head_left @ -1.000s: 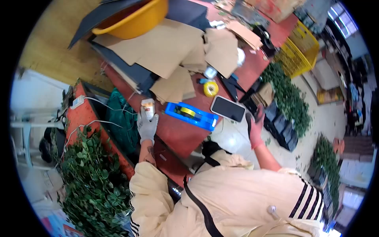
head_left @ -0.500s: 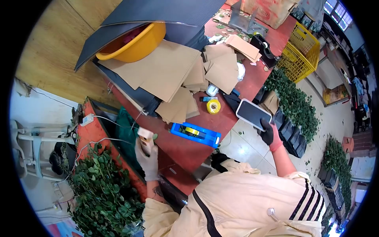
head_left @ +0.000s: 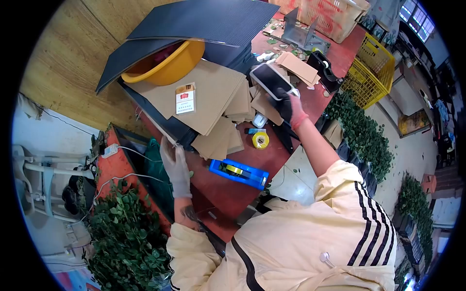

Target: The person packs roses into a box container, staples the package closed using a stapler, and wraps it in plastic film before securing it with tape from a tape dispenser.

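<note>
My right hand (head_left: 290, 107), in a dark and pink glove, holds a smartphone (head_left: 272, 80) with a pale case, its dark screen facing up, above the cardboard pieces. My left hand (head_left: 175, 165), in a pale glove, is at the left edge of the red table with its fingers stretched out and nothing visible in them. A thin cord passes close to its fingertips. Beyond it, a cigarette pack (head_left: 185, 99) lies on a stack of brown cardboard (head_left: 218, 89). To its right is a blue tape dispenser (head_left: 239, 173) with yellow tape.
A roll of yellow tape (head_left: 260, 140) lies on the red table (head_left: 218, 186). An orange basin (head_left: 167, 65) sits under dark corrugated sheets (head_left: 204, 22). A black tape dispenser (head_left: 326, 72) and a yellow crate (head_left: 371, 72) are at the right. Leafy stems (head_left: 124, 233) stand at lower left.
My right hand has carried the smartphone left and up, over the table. The cigarette pack has left my left hand and now lies on the cardboard.
</note>
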The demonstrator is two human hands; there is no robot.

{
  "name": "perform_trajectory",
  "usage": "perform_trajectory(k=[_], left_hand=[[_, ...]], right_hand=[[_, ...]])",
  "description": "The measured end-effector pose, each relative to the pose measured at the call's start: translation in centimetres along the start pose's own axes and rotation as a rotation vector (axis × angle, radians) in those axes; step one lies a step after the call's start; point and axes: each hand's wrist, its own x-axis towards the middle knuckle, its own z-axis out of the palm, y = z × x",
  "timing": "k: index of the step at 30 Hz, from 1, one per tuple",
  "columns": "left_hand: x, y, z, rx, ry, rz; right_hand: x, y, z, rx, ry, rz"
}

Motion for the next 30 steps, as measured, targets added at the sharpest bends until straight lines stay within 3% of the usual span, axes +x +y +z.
perform_trajectory(k=[1,3,5,7,11,12,13,15,16,17,19,20,21,23,25,26,29,30], left_hand=[[-1.4,-0.2,-0.4,0.063,-0.013,-0.023],[-4.9,-0.7,-1.5,0.128,-0.036,-0.055],[-7.9,-1.2,-2.3,0.023,-0.011,-0.062],[-10.8,-1.2,-2.7,-0.028,0.004,-0.111],[-16.1,-2.7,-3.8,-0.246,0.003,-0.279],[-17.4,-3.0,-4.1,-0.247,-0.008,-0.285],[-18.0,-1.8,-4.3,-0.143,-0.054,-0.357],[-18.8,-2.1,-4.4,-0.143,-0.252,-0.55],[-19.0,-2.1,-4.0,-0.102,-0.402,-0.59],[-19.1,-1.9,-3.2,-0.066,-0.558,-0.622],[-20.5,-4.9,-0.9,-0.228,-0.592,-0.719],[-20.8,-7.0,0.0,-0.234,-0.641,-0.714],[-20.7,-7.2,0.8,-0.237,-0.624,-0.705],[-20.4,-7.1,1.8,-0.17,-0.349,-0.524],[-18.5,-5.7,1.3,-0.27,-0.284,-0.628],[-18.0,-6.0,1.0,-0.234,-0.271,-0.611],[-18.0,-6.6,-0.6,-0.122,-0.232,-0.59],[-19.0,-6.9,-1.3,-0.13,-0.316,-0.598]], right_hand=[[0.6,0.7,-0.2,-0.202,0.046,0.001],[-0.8,-0.9,0.2,-0.351,0.052,0.407],[-2.6,-1.3,-1.4,-0.511,0.035,0.334],[-4.9,-0.9,-2.7,-0.151,-0.004,0.182],[-9.9,-1.5,-1.9,-0.354,0.11,0.141],[-11.8,-1.3,-1.7,-0.482,0.125,0.044],[-12.7,0.1,-2.3,-0.559,0.129,0.05],[-15.2,1.8,-2.2,-0.76,-0.156,0.086],[-15.6,2.9,-2.7,-1.101,-0.298,0.057],[-16.9,3.8,-1.6,-1.204,-0.276,0.087],[-17.7,8.7,-4.0,-1.043,-0.273,0.108],[-18.9,10.2,-3.5,-1.141,-0.289,-0.034],[-19.9,11.7,-2.5,-1.233,-0.306,-0.181],[-22.9,11.2,1.8,-1.172,-0.309,-0.185],[-24.5,12.1,2.6,-1.542,-0.282,-0.542],[-24.7,12.3,2.8,-1.448,-0.306,-0.42],[-25.4,11.8,2.7,-1.549,-0.34,-0.346],[-26.0,11.3,2.9,-1.539,-0.355,-0.354]])
